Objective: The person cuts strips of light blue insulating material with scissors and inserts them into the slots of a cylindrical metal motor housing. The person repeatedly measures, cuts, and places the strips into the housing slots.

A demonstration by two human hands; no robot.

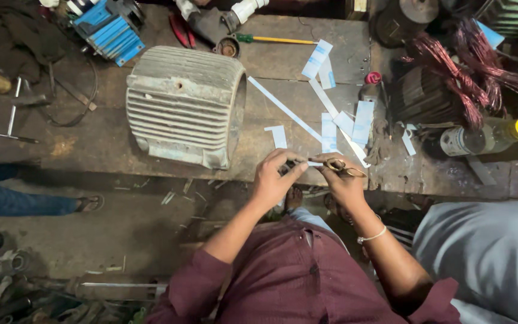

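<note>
Holding a pair of scissors (338, 166) just below the middle of the frame, the right hand (344, 180) has its fingers through the handles and is closed round them. The left hand (276, 176) sits just beside it, fingers pinched on a small strip of pale paper (314, 163) that runs between the two hands. The blades appear to meet that strip, though the contact point is too small to confirm. Both hands hang over the near edge of the wooden bench (91, 138).

Observed on the bench: a ribbed grey motor housing (184, 105) lies on its side at centre left, its open end facing right. More cut paper strips (355, 123), white and light blue, lie scattered to the right of it, close above the hands. One long narrow strip (283, 108) lies diagonally between the housing and the scatter. A yellow-handled screwdriver (274, 40) lies at upper centre. A blue ridged block (110, 30) is at upper left. Coils of reddish copper wire (469, 66) occupy the upper right, with a yellow-capped bottle (490, 137) lying below them.

At the left edge, another person's leg in blue trousers and a sandalled foot (88, 203) rest on the floor.
</note>
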